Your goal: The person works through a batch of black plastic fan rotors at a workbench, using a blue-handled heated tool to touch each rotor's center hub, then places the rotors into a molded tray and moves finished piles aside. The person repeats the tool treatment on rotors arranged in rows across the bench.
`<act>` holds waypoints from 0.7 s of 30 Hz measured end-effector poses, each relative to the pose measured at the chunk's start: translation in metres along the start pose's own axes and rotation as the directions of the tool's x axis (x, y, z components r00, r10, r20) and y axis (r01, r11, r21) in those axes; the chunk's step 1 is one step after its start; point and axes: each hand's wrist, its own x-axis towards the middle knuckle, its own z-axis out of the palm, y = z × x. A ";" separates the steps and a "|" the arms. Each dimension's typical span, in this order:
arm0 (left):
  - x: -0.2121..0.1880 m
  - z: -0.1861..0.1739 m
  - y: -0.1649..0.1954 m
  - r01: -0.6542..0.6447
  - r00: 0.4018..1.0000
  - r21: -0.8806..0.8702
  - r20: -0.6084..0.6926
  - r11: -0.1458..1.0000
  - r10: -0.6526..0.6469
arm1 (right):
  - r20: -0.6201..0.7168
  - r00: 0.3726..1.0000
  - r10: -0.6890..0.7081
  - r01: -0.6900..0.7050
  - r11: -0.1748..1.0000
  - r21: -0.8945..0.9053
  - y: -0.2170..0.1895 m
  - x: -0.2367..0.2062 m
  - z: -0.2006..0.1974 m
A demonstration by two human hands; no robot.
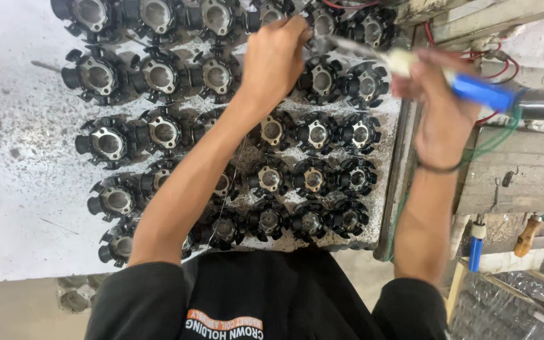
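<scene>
The blue-handled soldering iron (473, 90) sits clamped in the right hand (436, 94), its blurred tip slanting left toward a black stator core (322, 44) in the far rows. The left hand (275, 60) reaches far, fingers pinched together there; what they hold is unclear. Both forearms hide several cores on the white worktop (20, 157). The iron's rear is cut off at right.

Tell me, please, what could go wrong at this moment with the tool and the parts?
The blue-handled tool in the right hand has its metal tip close to the left hand, so it might touch those fingers. The black round parts stand tightly packed, so an arm could knock one. Red wires near the handle could snag.
</scene>
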 end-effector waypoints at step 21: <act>-0.070 -0.003 0.021 -0.153 0.983 0.187 0.131 0.970 0.129 | -0.099 0.995 -0.033 0.006 0.966 -0.257 0.018 -0.103 0.016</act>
